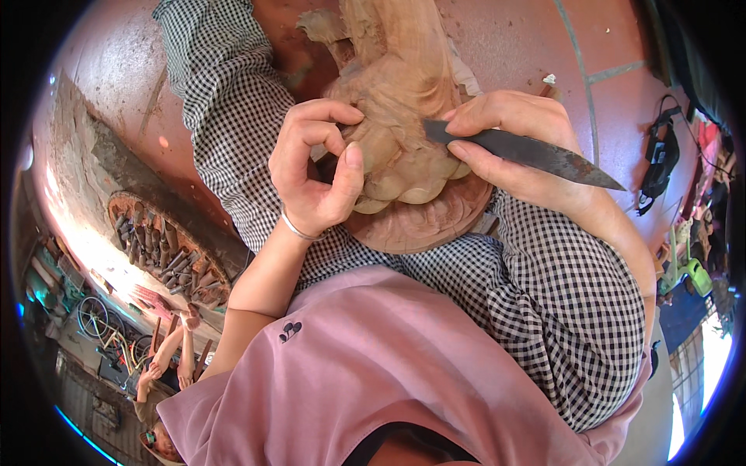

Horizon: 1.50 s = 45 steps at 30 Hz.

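A carved wooden piece (404, 93) stands upright between my knees, with rounded lobes low on its front and a round, wavy wooden base (423, 225). In my right hand (521, 136) is a dark, flat metal blade (536, 153), pinched between thumb and fingers. Its blunt end lies at the carving's surface, while the pointed end sticks out to the right over my wrist. My left hand (318, 167) is at the carving's left side, fingers curled and thumb apart from the forefinger, with nothing visible in it. Whether its fingertips touch the wood I cannot tell.
To the left, a basket (167, 248) holds several wooden-handled tools on the floor. Beyond it are a bicycle (97, 318) and another person's bare limbs (167, 353). A black strapped item (660, 155) lies on the reddish tiles at right, near a green object (695, 272).
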Each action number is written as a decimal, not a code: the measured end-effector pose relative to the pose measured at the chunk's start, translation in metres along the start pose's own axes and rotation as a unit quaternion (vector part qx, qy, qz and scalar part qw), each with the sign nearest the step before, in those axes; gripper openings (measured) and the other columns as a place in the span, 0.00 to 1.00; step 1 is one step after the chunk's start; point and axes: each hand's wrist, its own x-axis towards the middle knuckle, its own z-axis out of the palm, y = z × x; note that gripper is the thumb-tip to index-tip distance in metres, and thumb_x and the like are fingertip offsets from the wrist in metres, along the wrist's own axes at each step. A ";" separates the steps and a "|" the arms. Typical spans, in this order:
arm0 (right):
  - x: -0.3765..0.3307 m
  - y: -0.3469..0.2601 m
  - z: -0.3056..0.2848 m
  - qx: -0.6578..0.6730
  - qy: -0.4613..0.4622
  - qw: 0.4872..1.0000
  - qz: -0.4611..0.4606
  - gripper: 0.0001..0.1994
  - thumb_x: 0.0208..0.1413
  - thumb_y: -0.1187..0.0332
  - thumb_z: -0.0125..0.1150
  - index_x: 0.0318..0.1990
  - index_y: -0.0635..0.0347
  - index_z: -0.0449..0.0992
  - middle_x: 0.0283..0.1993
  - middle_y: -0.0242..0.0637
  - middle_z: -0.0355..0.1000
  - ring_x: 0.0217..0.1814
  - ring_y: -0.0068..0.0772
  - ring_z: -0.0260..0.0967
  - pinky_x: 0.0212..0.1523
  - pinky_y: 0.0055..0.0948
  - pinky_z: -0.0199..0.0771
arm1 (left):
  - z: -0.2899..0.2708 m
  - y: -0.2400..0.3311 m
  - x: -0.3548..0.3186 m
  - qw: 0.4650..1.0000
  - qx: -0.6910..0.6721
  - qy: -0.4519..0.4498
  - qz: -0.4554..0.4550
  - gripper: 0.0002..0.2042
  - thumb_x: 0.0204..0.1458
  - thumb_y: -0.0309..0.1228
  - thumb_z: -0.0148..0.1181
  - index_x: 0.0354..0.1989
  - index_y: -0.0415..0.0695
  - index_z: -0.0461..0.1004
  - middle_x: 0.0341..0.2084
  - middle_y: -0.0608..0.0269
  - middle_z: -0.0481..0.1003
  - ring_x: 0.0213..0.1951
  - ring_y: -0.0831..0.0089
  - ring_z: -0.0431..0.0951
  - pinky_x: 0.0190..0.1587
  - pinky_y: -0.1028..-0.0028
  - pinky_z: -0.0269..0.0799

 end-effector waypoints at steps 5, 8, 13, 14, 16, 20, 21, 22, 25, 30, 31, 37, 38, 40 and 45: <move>-0.003 0.007 -0.007 -0.018 -0.001 1.000 -0.017 0.06 0.52 0.75 0.68 0.37 0.63 0.78 0.31 0.35 0.78 0.33 0.31 0.77 0.35 0.27 0.75 | 0.000 -0.001 0.001 1.000 0.001 -0.001 0.007 0.07 0.47 0.23 0.62 0.30 0.40 0.68 0.38 0.47 0.78 0.41 0.61 0.78 0.45 0.68 0.73; -0.008 -0.005 -0.016 0.042 0.041 0.988 0.145 0.04 0.56 0.78 0.62 0.38 0.65 0.75 0.36 0.37 0.77 0.32 0.25 0.74 0.37 0.24 0.76 | 0.000 -0.001 -0.001 1.000 -0.003 0.007 0.006 0.07 0.47 0.23 0.62 0.30 0.40 0.68 0.38 0.47 0.78 0.41 0.61 0.78 0.45 0.68 0.73; -0.017 0.001 -0.021 0.132 0.099 0.959 0.230 0.06 0.58 0.74 0.62 0.41 0.62 0.72 0.38 0.34 0.75 0.33 0.18 0.72 0.33 0.19 0.72 | 0.001 -0.003 -0.001 1.000 -0.004 0.000 0.012 0.07 0.47 0.22 0.61 0.30 0.40 0.67 0.38 0.47 0.78 0.41 0.61 0.78 0.46 0.68 0.73; -0.018 0.000 -0.020 0.149 0.102 0.953 0.243 0.07 0.58 0.73 0.63 0.41 0.62 0.72 0.38 0.34 0.75 0.34 0.19 0.74 0.33 0.19 0.73 | 0.002 -0.003 0.000 1.000 -0.007 0.000 0.011 0.07 0.47 0.21 0.61 0.30 0.40 0.67 0.38 0.47 0.77 0.41 0.61 0.78 0.46 0.68 0.73; -0.018 -0.001 -0.021 0.174 0.094 0.942 0.272 0.08 0.58 0.72 0.65 0.42 0.61 0.72 0.38 0.34 0.76 0.36 0.21 0.76 0.35 0.19 0.74 | 0.001 -0.001 0.001 1.000 -0.013 0.000 0.010 0.07 0.47 0.21 0.61 0.30 0.40 0.67 0.38 0.46 0.77 0.41 0.60 0.78 0.46 0.67 0.73; -0.018 0.002 -0.023 0.183 0.046 0.943 0.273 0.11 0.58 0.70 0.68 0.44 0.62 0.73 0.40 0.35 0.76 0.39 0.23 0.77 0.39 0.21 0.77 | -0.001 -0.001 -0.002 1.000 -0.007 0.004 0.007 0.07 0.48 0.22 0.61 0.30 0.40 0.67 0.39 0.46 0.77 0.41 0.60 0.78 0.47 0.66 0.72; -0.020 0.002 -0.022 0.179 0.039 0.948 0.262 0.12 0.57 0.69 0.68 0.45 0.62 0.73 0.40 0.35 0.76 0.39 0.23 0.77 0.40 0.21 0.77 | 0.000 -0.001 -0.002 1.000 -0.013 0.003 0.006 0.07 0.48 0.22 0.61 0.30 0.40 0.67 0.39 0.46 0.77 0.41 0.60 0.77 0.47 0.66 0.72; -0.021 0.003 -0.021 0.176 0.034 0.949 0.260 0.13 0.57 0.69 0.68 0.45 0.63 0.73 0.41 0.36 0.76 0.40 0.24 0.77 0.41 0.22 0.77 | 0.001 -0.002 -0.002 1.000 -0.019 0.001 0.006 0.07 0.48 0.22 0.61 0.30 0.40 0.67 0.39 0.46 0.77 0.42 0.60 0.77 0.48 0.66 0.72; -0.018 -0.001 -0.026 0.155 -0.005 0.943 0.295 0.13 0.58 0.68 0.68 0.46 0.65 0.74 0.44 0.38 0.76 0.41 0.24 0.77 0.45 0.25 0.78 | 0.001 -0.001 -0.001 1.000 -0.021 0.002 0.003 0.07 0.49 0.23 0.61 0.30 0.40 0.67 0.39 0.46 0.77 0.42 0.60 0.77 0.48 0.65 0.72; -0.023 0.008 -0.022 0.138 0.043 0.955 0.258 0.09 0.60 0.69 0.65 0.42 0.65 0.75 0.41 0.35 0.77 0.39 0.21 0.75 0.42 0.22 0.77 | 0.000 0.002 -0.001 1.000 -0.022 0.002 0.002 0.07 0.50 0.22 0.60 0.31 0.40 0.67 0.39 0.47 0.77 0.42 0.59 0.77 0.48 0.65 0.72; -0.023 0.006 -0.021 0.188 0.064 0.940 0.277 0.08 0.61 0.70 0.65 0.41 0.65 0.76 0.40 0.34 0.77 0.39 0.21 0.75 0.41 0.22 0.77 | 0.000 0.002 -0.001 1.000 -0.022 0.001 0.001 0.07 0.50 0.22 0.60 0.31 0.40 0.67 0.39 0.47 0.77 0.42 0.59 0.77 0.48 0.65 0.72; -0.023 0.001 -0.028 0.201 0.104 0.914 0.336 0.07 0.63 0.69 0.63 0.39 0.64 0.75 0.35 0.34 0.77 0.36 0.20 0.75 0.40 0.22 0.77 | 0.004 0.003 -0.003 0.999 -0.042 0.004 -0.013 0.07 0.51 0.21 0.60 0.33 0.40 0.67 0.39 0.49 0.78 0.42 0.60 0.77 0.47 0.66 0.73; -0.023 0.001 -0.029 0.193 0.102 0.915 0.340 0.07 0.63 0.69 0.63 0.39 0.64 0.75 0.34 0.34 0.77 0.36 0.20 0.75 0.40 0.22 0.77 | 0.004 0.004 -0.002 0.999 -0.037 0.003 -0.016 0.07 0.51 0.22 0.60 0.33 0.40 0.67 0.39 0.50 0.78 0.42 0.60 0.77 0.47 0.66 0.73; -0.027 0.008 -0.028 0.170 0.120 0.922 0.328 0.09 0.63 0.67 0.63 0.39 0.64 0.75 0.32 0.33 0.77 0.33 0.18 0.74 0.31 0.19 0.72 | 0.006 0.001 -0.002 0.999 -0.040 -0.003 -0.007 0.06 0.52 0.22 0.60 0.35 0.40 0.68 0.39 0.51 0.78 0.42 0.60 0.77 0.47 0.66 0.73; -0.034 0.015 -0.032 0.146 0.137 0.923 0.329 0.09 0.63 0.65 0.63 0.39 0.63 0.74 0.29 0.32 0.77 0.29 0.15 0.72 0.19 0.16 0.61 | 0.006 0.009 0.000 0.993 -0.075 -0.019 -0.086 0.04 0.59 0.24 0.54 0.40 0.38 0.68 0.42 0.53 0.74 0.44 0.71 0.73 0.50 0.70 0.70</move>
